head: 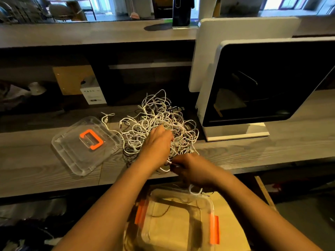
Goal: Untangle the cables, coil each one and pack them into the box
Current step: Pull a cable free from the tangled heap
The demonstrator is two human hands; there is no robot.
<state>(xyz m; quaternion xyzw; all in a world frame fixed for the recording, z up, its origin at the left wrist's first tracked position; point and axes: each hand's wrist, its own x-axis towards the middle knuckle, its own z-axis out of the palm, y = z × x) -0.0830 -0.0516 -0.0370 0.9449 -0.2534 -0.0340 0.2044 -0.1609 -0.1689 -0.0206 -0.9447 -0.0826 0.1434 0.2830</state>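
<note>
Cables (145, 124) lie in one white tangle on the wooden desk (272, 147), with both hands in the heap. The left hand (157, 140) has its fingers curled down into the middle of the heap and is clenched on a bunch of strands, its fingertips buried. The right hand (190, 169), just nearer the person than that grip, pinches a white strand at the tangle's near edge, though blur softens the fingers. A loop of cable hangs below this pinch, over the rim of the open clear box (211, 205), which sits beneath both wrists, lower than the desk edge. Left of the left hand's grip lies the clear lid (72, 156), its orange handle (91, 139) up. To the right of both grips stands a white-framed screen (262, 82).
</note>
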